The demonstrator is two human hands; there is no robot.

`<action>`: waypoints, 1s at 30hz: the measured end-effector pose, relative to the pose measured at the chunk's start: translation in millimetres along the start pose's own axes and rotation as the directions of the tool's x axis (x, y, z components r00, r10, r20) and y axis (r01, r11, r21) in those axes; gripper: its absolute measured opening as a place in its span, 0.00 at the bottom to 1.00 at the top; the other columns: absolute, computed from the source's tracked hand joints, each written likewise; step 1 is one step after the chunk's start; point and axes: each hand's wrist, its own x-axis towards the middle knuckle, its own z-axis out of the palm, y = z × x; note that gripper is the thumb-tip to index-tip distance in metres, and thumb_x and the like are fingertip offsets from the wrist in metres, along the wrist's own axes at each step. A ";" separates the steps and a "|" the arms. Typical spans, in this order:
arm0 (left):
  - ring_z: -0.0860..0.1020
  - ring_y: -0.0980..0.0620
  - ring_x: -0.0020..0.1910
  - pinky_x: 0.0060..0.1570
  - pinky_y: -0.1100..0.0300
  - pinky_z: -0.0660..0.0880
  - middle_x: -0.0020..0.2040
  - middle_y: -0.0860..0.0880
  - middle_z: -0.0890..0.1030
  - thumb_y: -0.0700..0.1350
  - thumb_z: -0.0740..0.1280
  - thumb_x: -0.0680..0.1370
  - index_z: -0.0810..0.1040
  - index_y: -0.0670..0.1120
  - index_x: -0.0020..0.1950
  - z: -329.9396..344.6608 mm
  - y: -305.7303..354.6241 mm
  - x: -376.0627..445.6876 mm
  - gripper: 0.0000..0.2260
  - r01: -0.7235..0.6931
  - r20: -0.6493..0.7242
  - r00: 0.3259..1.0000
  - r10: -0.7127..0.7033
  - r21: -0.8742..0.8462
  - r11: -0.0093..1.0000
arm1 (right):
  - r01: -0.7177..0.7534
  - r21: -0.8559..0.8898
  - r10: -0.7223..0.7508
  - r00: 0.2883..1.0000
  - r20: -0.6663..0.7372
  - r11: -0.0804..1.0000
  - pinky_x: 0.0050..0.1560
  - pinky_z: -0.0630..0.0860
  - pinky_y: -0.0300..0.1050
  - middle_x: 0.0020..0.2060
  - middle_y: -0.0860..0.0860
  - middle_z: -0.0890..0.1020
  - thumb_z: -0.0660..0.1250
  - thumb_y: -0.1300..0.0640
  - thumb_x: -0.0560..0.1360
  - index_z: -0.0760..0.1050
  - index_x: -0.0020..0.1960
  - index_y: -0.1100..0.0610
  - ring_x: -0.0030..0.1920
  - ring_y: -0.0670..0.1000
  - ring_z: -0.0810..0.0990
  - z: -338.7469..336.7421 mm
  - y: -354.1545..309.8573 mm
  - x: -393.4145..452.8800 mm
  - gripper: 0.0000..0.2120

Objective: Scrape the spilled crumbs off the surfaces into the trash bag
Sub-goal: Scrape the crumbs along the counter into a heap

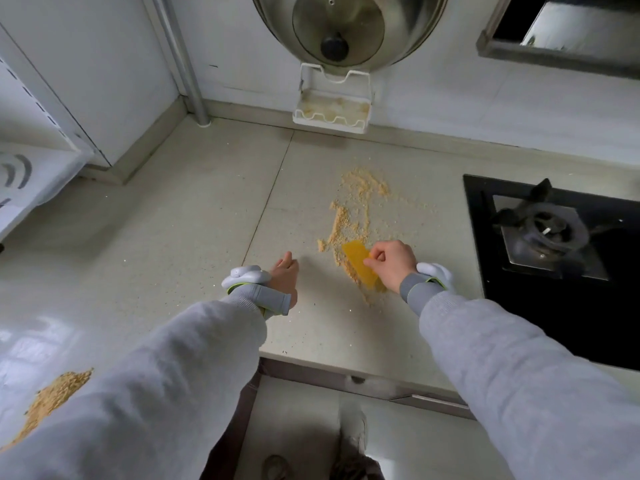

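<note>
Under my right grip (389, 263), pinching the yellow scraper (360, 265), I'm dragging crumbs (349, 216) along the counter (173, 237); left grip (285, 273) empty, spread flat. Next: pull toward the near edge.

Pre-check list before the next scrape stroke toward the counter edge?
1. Right hand grips yellow scraper: ok.
2. Scraper blade down in the crumbs: ok.
3. Left hand on the counter beside the pile, clear of the stroke path: ok.
4. Trash bag under the edge to catch crumbs: cannot tell, not in view.
5. Gas burner clear of the stroke: ok.
6. Second crumb pile lower left, uncleared: not ok.
</note>
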 end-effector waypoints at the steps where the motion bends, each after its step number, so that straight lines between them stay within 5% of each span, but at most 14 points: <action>1: 0.62 0.49 0.68 0.71 0.59 0.56 0.77 0.42 0.51 0.36 0.56 0.80 0.53 0.38 0.76 -12.6 5.0 5.7 0.25 0.017 -0.018 1.000 -0.017 -0.001 1.000 | 0.008 0.002 -0.008 0.999 -0.037 1.000 0.39 0.66 0.39 0.31 0.53 0.75 0.67 0.61 0.74 0.73 0.37 0.56 0.36 0.54 0.72 -6.2 0.6 10.7 0.08; 6: 0.57 0.46 0.75 0.70 0.57 0.60 0.77 0.41 0.51 0.36 0.57 0.79 0.56 0.35 0.74 -52.5 11.4 45.5 0.24 0.021 -0.065 0.998 -0.021 -0.010 1.000 | 0.042 -0.074 -0.048 0.995 -0.086 0.996 0.40 0.74 0.47 0.38 0.58 0.80 0.60 0.63 0.76 0.73 0.42 0.57 0.39 0.59 0.77 -27.6 2.4 57.3 0.05; 14: 0.57 0.47 0.76 0.70 0.58 0.59 0.77 0.42 0.53 0.36 0.56 0.80 0.55 0.36 0.74 -85.2 25.3 112.0 0.23 0.109 -0.032 0.993 -0.111 -0.061 0.992 | 0.060 -0.070 -0.069 0.988 -0.135 0.996 0.44 0.76 0.46 0.42 0.61 0.82 0.61 0.68 0.72 0.80 0.43 0.64 0.46 0.63 0.79 -56.3 6.5 142.9 0.09; 21: 0.57 0.47 0.75 0.70 0.58 0.59 0.77 0.44 0.54 0.35 0.56 0.79 0.57 0.37 0.74 -113.1 30.3 176.3 0.23 0.144 -0.034 0.989 -0.147 -0.080 0.986 | -0.013 -0.221 -0.021 0.988 -0.151 0.975 0.42 0.70 0.45 0.50 0.59 0.80 0.59 0.60 0.77 0.77 0.50 0.62 0.50 0.61 0.78 -75.4 14.4 226.0 0.09; 26: 0.57 0.47 0.76 0.71 0.57 0.57 0.78 0.42 0.51 0.36 0.52 0.82 0.51 0.36 0.76 -125.4 44.0 220.4 0.23 0.141 -0.050 0.988 -0.145 -0.085 0.986 | -0.046 -0.300 -0.010 0.983 -0.181 0.953 0.38 0.67 0.45 0.47 0.60 0.79 0.57 0.59 0.79 0.68 0.55 0.61 0.42 0.61 0.77 -81.3 17.6 268.7 0.07; 30: 0.64 0.45 0.72 0.64 0.56 0.66 0.76 0.43 0.57 0.39 0.54 0.81 0.49 0.38 0.77 -120.5 47.5 235.8 0.26 0.169 -0.039 0.984 -0.172 -0.064 0.983 | -0.019 -0.283 -0.036 0.982 -0.186 0.959 0.37 0.67 0.45 0.41 0.60 0.78 0.58 0.63 0.77 0.69 0.49 0.59 0.37 0.60 0.73 -82.0 18.3 294.2 0.03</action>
